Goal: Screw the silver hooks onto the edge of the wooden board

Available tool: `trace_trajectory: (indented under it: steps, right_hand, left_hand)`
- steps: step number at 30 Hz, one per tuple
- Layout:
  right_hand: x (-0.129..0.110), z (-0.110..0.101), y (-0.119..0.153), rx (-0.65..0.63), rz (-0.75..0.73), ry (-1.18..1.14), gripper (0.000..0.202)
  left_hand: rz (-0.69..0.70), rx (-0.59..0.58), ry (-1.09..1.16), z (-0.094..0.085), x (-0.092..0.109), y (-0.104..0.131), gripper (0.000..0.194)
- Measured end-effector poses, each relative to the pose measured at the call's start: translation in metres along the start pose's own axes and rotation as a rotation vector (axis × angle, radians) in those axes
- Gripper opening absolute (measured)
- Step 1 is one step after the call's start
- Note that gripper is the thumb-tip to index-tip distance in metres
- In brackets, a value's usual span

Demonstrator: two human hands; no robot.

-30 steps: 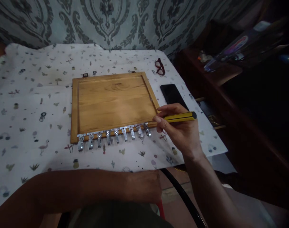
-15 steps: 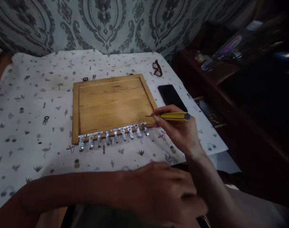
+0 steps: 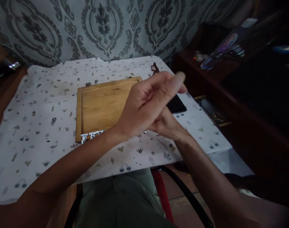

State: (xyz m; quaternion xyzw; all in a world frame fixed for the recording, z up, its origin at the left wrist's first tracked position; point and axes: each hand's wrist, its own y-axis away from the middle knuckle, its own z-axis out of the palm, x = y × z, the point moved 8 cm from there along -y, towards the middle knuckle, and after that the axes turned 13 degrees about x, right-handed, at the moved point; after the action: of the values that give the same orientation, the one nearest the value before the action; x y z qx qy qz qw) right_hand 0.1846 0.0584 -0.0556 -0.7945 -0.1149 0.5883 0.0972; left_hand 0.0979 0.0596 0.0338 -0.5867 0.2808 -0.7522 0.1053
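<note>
My left hand (image 3: 150, 103) is raised across my right hand, over the right side of a wooden board (image 3: 101, 106) with a raised frame. Its fingers are bent in and its blurred thumb lies along them; whatever is between them cannot be seen. Behind it, only the wrist and lower part of my right hand (image 3: 167, 125) show, and its fingers are hidden. The yellow-handled tool is out of sight. Along the board's near edge sit small silver metal hooks (image 3: 92, 135), the right-hand ones covered by my hands. A black phone (image 3: 179, 104) lies partly hidden beyond my right hand.
A white printed cloth (image 3: 47, 126) covers the table. Glasses (image 3: 154, 68) lie near its far right corner. To the right, a clear bottle (image 3: 220, 47) leans on a dark red surface. Patterned fabric (image 3: 104, 28) hangs behind the table.
My left hand has risen from the near edge to cross in front of my right hand. The yellow-handled tool, held in my right hand before, has gone from view.
</note>
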Motion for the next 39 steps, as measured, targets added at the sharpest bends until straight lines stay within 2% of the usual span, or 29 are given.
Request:
trace_trajectory:
  steps: [2, 5, 10, 19, 26, 31, 35, 39]
  right_hand:
    - [0.011, -0.004, 0.0, -0.056, 0.044, -0.122, 0.052]
    - [0.032, -0.015, 0.003, 0.014, 0.114, -0.254, 0.057]
    - [0.055, -0.015, 0.014, 0.101, 0.16, -0.211, 0.065]
    - [0.055, -0.015, 0.014, 0.125, 0.174, -0.217, 0.07]
    - [0.054, -0.014, 0.014, 0.11, 0.159, -0.214, 0.065]
    - [0.053, -0.014, 0.014, 0.111, 0.138, -0.211, 0.064]
    - [0.052, -0.015, 0.014, 0.116, 0.135, -0.186, 0.062]
    - [0.05, -0.017, 0.014, 0.131, 0.132, -0.144, 0.064]
  left_hand:
    - [-0.023, 0.093, 0.053, -0.009, -0.003, -0.008, 0.048]
    - [-0.048, 0.184, 0.087, -0.019, -0.004, -0.015, 0.053]
    - [-0.088, 0.199, 0.105, -0.016, -0.003, -0.014, 0.058]
    - [-0.054, 0.19, 0.138, -0.001, -0.007, -0.01, 0.06]
    - [-0.069, 0.191, 0.145, 0.003, -0.012, -0.005, 0.062]
    - [-0.03, 0.163, 0.152, 0.003, -0.017, -0.006, 0.054]
    - [0.006, 0.149, 0.077, 0.002, -0.021, -0.007, 0.051]
    - [0.0, 0.137, 0.021, 0.002, -0.027, -0.005, 0.04]
